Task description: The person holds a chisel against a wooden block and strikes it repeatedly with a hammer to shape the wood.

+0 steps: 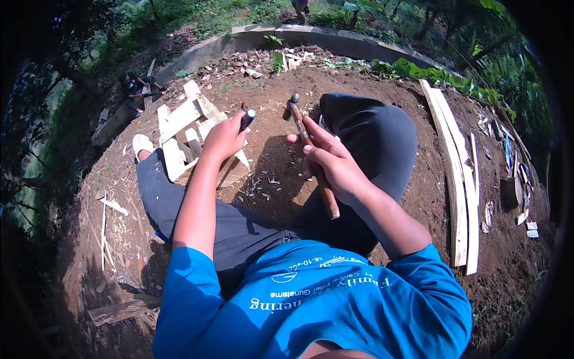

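Observation:
My right hand (335,161) is wrapped round the wooden handle of a hammer (323,186), whose small dark metal head points away from me. In my left hand (225,139) is a dark round handle (247,120) with a shiny end facing up. The rest of that tool is hidden behind the hand. Just beyond and under my left hand stands a frame of pale wooden boards (180,118) on the ground, between my spread legs. The hammer head is apart from the dark handle and the boards.
Long pale planks (451,173) lie on the soil to my right. Wood chips are scattered between my legs. Thin sticks (104,230) and a wood piece (122,311) lie at left. A low concrete wall (257,37) curves across the far side; another person (134,90) sits far left.

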Demonstrator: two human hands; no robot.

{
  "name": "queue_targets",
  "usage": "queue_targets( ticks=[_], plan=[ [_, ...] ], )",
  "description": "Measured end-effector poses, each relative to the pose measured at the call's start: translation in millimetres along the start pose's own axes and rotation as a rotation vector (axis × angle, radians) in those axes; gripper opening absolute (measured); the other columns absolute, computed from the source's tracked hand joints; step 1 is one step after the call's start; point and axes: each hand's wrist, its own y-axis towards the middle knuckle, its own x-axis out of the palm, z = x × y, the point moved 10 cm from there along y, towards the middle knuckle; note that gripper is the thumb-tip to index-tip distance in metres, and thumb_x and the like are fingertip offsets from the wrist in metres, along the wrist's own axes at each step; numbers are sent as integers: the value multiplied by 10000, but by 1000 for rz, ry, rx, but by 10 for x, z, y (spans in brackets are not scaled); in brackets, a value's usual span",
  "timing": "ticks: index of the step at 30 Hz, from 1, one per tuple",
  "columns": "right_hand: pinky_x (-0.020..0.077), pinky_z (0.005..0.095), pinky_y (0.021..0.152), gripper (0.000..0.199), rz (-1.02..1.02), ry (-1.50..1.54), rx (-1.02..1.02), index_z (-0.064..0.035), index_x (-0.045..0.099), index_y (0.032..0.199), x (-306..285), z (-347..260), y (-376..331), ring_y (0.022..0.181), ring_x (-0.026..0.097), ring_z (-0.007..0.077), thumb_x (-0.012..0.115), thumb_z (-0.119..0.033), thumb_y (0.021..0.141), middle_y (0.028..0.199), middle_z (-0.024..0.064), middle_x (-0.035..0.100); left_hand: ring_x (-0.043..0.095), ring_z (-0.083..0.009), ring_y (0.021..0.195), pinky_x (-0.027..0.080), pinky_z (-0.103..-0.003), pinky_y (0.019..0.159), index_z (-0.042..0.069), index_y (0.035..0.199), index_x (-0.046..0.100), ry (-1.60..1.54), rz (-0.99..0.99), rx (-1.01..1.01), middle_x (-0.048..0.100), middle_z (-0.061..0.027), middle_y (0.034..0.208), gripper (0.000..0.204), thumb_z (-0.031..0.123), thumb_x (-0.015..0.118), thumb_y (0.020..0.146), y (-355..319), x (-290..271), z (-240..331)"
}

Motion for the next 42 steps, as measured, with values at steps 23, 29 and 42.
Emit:
queue_targets(
  ticks=[23, 29, 42],
  plan=[
    [323, 210, 460, 395, 786, 377, -518, -74, 466, 1404, -2422, -866, -1284, 558, 376, 44, 538, -217, 1043, 746, -35, 413, 670, -478, 955, 530, -555, 789, 55, 1297, 500, 14, 137, 85, 698, -270, 1002, 394, 268, 627, 991, 60, 60, 102],
    [368, 230, 436, 177, 1109, 496, -41, -141, 472, 918, -3678, 1132, -1311, 523, 417, 62, 588, -225, 1023, 695, -50, 432, 688, -466, 892, 539, -554, 740, 76, 1304, 499, -9, 125, 58, 711, -244, 952, 396, 279, 622, 987, 43, -50, 75],
    [415, 224, 499, 198, 1104, 458, 151, -60, 568, 1154, -4193, 2114, -1058, 596, 492, 65, 550, -221, 1040, 756, -21, 516, 711, -400, 849, 545, -522, 711, 84, 1308, 504, -23, 40, 13, 712, -188, 906, 397, 328, 600, 1010, -8, -4, -8]
  ],
)
